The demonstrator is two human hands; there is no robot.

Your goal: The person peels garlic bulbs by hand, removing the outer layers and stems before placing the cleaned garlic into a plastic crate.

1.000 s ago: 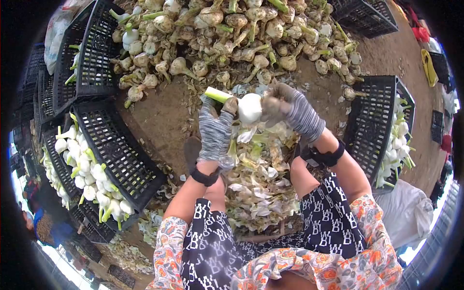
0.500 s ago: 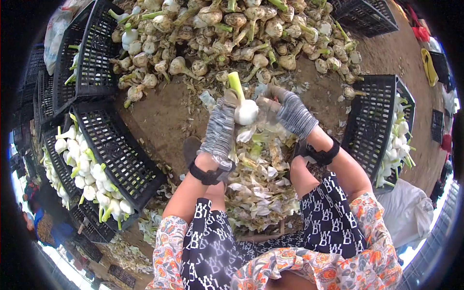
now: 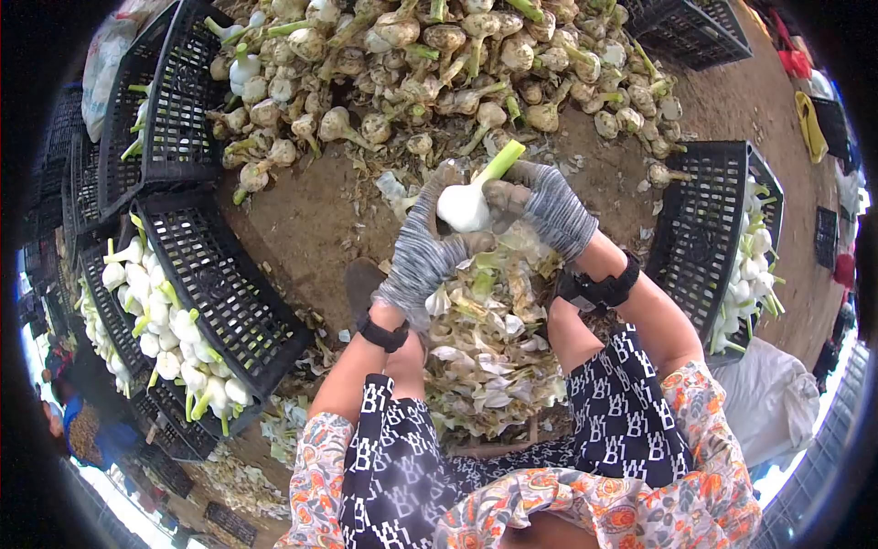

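A heap of unpeeled bulbs fills the far ground. Black crates of white bulbs stand left and right, leaving bare dirt between. A peel pile lies near, between the knees. Above it, left hand and right hand, both gloved, grip one bulb, stalk pointing far-right.

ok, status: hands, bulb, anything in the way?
Left hand and right hand both gripping one white bulb, green stalk up-right. Peelings heap below. Unpeeled pile beyond, apart. Nothing blocking.
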